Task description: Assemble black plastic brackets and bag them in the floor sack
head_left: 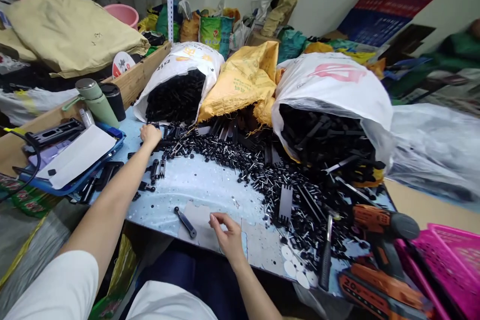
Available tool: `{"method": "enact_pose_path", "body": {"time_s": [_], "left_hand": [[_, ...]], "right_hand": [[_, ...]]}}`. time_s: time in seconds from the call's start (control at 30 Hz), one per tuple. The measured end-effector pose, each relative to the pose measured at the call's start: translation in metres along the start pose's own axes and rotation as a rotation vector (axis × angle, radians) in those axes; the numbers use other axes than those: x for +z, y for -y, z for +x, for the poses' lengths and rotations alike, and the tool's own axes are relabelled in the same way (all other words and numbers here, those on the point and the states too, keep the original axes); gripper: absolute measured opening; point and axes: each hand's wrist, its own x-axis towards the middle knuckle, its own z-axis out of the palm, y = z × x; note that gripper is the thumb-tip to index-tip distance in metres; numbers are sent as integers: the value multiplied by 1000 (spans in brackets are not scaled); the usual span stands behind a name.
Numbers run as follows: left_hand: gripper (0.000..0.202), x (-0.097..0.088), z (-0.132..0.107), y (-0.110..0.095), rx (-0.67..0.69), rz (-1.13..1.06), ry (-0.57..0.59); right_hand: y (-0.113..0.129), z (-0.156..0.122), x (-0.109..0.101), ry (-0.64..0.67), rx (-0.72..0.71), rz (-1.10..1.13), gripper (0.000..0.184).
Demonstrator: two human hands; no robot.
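My left hand [150,135] reaches out to the black plastic parts by the mouth of the left white sack [195,52]. Its fingers are curled down and mostly hidden, so I cannot make out what they hold. Close to the table's front edge, my right hand [229,235] has its thumb and fingertips drawn together; anything between them is too small to make out. Left of it, a dark bar-shaped part [185,222] with rounded ends lies on a grey cardboard piece [202,217]. Black jointed parts [154,171] rest nearer my left forearm.
Small black pieces and rivets [258,175] spread across the table before a yellow sack [240,80] and a right white sack [333,80]. At right are a hammer [327,250], an orange drill [378,240] and a pink basket [453,255]. A blue tray [67,187] and green flask [98,102] stand left.
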Motion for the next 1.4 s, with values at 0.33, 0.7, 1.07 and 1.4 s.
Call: {"method": "enact_pose_path", "body": {"time_s": [0.33, 0.7, 1.07, 1.4], "left_hand": [[32, 17, 16, 41, 25, -8, 56], [35, 8, 14, 20, -54, -84, 51], [29, -29, -187, 13, 1140, -235, -154], [50, -29, -294, 0, 1494, -302, 167]], "right_hand": [[-7, -41, -12, -81, 117, 7, 22], [7, -62, -10, -48, -53, -177, 19], [15, -35, -15, -69, 226, 408, 45], [18, -61, -146, -591, 151, 123, 27]]}}
